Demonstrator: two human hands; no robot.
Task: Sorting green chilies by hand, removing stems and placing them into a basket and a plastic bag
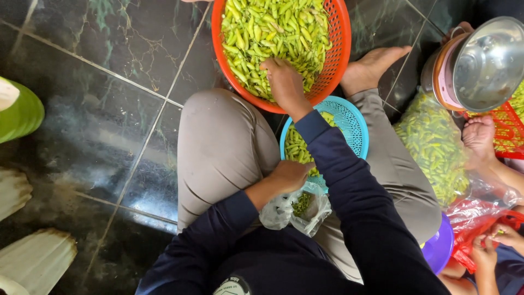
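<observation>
I sit cross-legged on a dark tiled floor. My right hand (284,82) reaches into an orange basket (339,52) full of green chillies (273,30), its fingers closed among them. My left hand (289,175) rests by my lap at the rim of a blue basket (352,123), which holds some chillies, and grips the top of a clear plastic bag (281,212) with small green bits inside.
A large clear bag of green chillies (431,145) lies at my right. Beyond it are a steel pot (486,63), a red crate (507,131), a purple bowl (436,246) and another person's foot (479,136) and hands (494,243). A green object (19,112) is at left.
</observation>
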